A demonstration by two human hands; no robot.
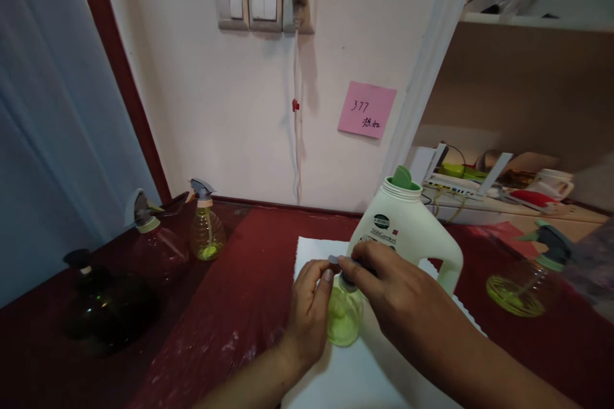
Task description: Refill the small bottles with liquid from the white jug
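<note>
A small clear spray bottle (343,316) with yellow-green liquid stands on a white sheet (350,370) in the middle of the table. My left hand (309,313) is wrapped round the bottle's left side. My right hand (384,287) pinches the grey spray head (346,271) on top of the bottle. Right behind them stands a large white detergent jug (407,230) with an open mouth and a green spout.
A red plastic cover (240,281) lies over the table. At the left stand a dark bottle (103,307), a reddish spray bottle (153,243) and a clear spray bottle (206,223). Another clear spray bottle (525,275) is at the right. A cluttered shelf (503,185) sits behind.
</note>
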